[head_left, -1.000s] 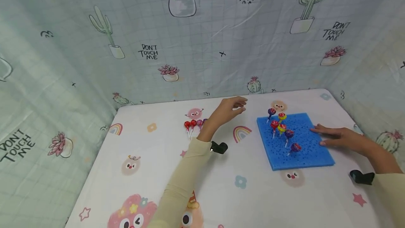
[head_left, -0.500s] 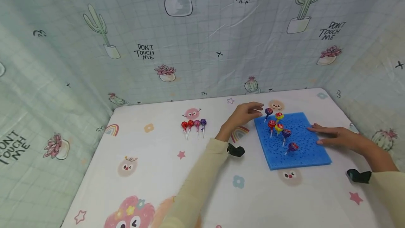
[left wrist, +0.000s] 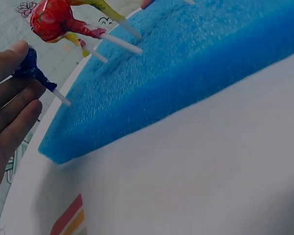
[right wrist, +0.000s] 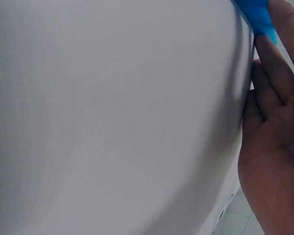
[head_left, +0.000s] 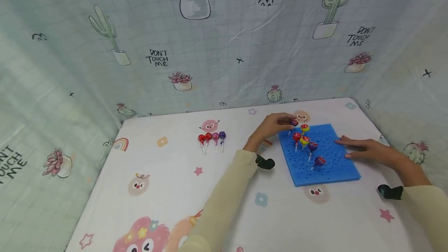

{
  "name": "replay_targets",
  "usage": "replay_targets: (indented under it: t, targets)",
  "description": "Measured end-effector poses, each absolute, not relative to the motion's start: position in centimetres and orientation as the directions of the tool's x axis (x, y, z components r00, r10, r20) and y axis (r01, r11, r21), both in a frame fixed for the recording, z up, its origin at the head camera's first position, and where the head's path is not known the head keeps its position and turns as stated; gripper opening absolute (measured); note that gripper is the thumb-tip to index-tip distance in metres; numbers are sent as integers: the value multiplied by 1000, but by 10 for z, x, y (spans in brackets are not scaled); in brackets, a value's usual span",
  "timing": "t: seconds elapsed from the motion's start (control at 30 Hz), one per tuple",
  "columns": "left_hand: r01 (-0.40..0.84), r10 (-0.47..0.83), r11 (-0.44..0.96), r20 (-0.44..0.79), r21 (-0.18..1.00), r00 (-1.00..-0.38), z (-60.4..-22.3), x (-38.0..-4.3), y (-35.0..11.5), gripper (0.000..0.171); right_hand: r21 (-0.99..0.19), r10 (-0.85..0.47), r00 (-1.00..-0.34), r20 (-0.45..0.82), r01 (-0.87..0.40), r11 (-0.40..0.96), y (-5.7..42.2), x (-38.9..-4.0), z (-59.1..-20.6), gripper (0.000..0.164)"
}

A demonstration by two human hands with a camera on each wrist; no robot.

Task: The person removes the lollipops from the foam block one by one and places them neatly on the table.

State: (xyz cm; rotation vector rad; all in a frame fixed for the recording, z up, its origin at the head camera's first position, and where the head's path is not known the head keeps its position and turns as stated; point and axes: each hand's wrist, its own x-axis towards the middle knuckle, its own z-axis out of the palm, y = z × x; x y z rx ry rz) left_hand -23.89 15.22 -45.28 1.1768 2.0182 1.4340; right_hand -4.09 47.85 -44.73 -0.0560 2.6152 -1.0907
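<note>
My left hand is at the far left corner of a blue foam block. Between its thumb and fingers it pinches the wrapped head of a dark blue lollipop, whose white stick stands tilted in the foam. Several other lollipops stick up from the block: a red one, yellow ones and purple ones, one of them leaning low near the front. At the block's right edge my right hand rests with fingers extended, its fingertips touching the foam.
Farther left on the white patterned table, a row of lollipops lies side by side, red, pink and purple. A patterned cloth hangs behind the table and at both sides.
My left hand has moved right, from above the table to the dark blue lollipop at the foam's corner, and now pinches it. The right hand has stayed at the foam's edge.
</note>
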Motion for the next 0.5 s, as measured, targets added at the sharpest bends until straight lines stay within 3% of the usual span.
replay_targets:
  t: [0.5]
  targets:
    - [425,791,157,144,891,-594,-451,-241,158,31,-697,-138,-953,-271,95,711,477,-42,-447,61]
